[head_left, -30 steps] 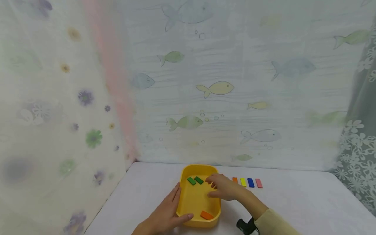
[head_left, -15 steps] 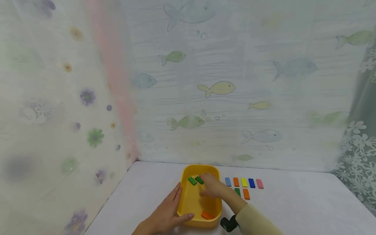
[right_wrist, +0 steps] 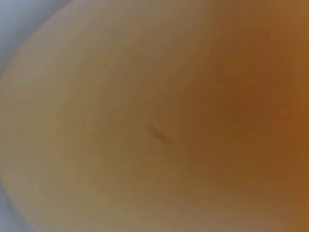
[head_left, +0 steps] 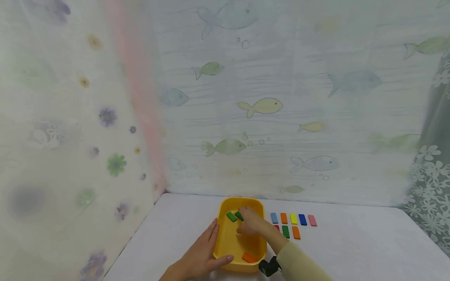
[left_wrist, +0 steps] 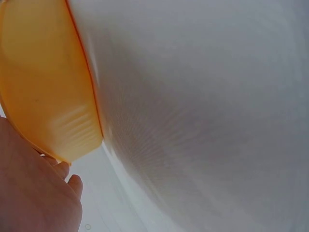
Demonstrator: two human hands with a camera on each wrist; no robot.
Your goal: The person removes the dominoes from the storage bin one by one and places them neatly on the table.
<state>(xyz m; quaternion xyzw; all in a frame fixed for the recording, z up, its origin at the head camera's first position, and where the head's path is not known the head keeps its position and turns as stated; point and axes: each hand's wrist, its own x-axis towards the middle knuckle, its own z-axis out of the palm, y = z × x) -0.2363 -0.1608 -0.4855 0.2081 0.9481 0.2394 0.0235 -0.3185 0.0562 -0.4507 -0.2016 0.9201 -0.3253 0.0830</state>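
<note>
A yellow plastic tray (head_left: 230,244) stands on the white table. My left hand (head_left: 198,253) rests against its left side, fingers straight along the outer wall and thumb over the near rim. The left wrist view shows these fingers at the tray's outer wall. My right hand (head_left: 251,221) reaches inside, fingertips pointing down by a dark green block (head_left: 238,215), which it partly covers. What lies under the palm is hidden. Beside that block is a lighter green block (head_left: 231,217). An orange block (head_left: 249,257) lies in the near right corner. The right wrist view is a yellow blur.
Right of the tray, small flat blocks lie in two rows: light blue (head_left: 274,217), orange (head_left: 284,217), yellow (head_left: 293,218), dark blue (head_left: 302,219) and pink (head_left: 312,220) behind; green (head_left: 286,232), orange (head_left: 296,232) and a partly hidden red one (head_left: 277,227) in front.
My right hand has moved left and down into the tray, uncovering blocks on the table. It now covers part of the dark green block. My left hand has stayed on the tray.
</note>
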